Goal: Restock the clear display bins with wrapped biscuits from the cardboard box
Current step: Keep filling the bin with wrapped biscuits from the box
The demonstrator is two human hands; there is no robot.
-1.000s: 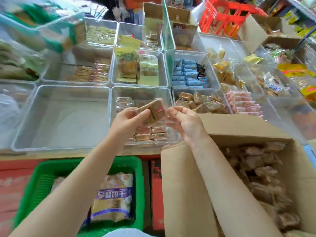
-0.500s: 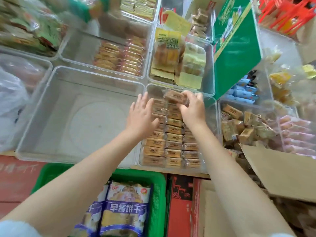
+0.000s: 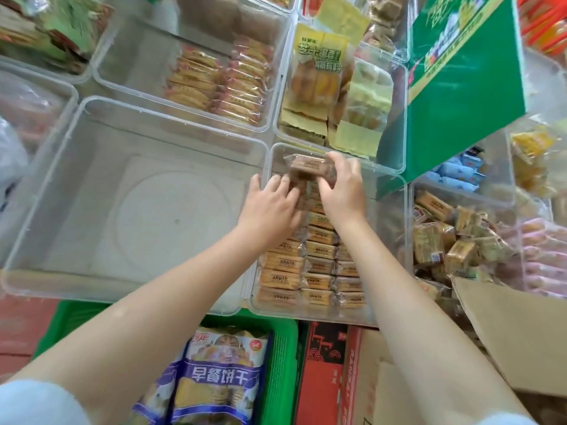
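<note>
Lowered slightly, right hand (image 3: 343, 191) pinches brown clear-wrapped biscuit (image 3: 310, 169).

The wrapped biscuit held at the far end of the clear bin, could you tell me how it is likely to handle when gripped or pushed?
The wrapped biscuit probably feels light, since the right hand holds it by the fingers alone. Its blocky shape suggests it stays stiff and will not roll. The glossy film may be slippery, and the biscuit inside could crack if squeezed hard.
</note>
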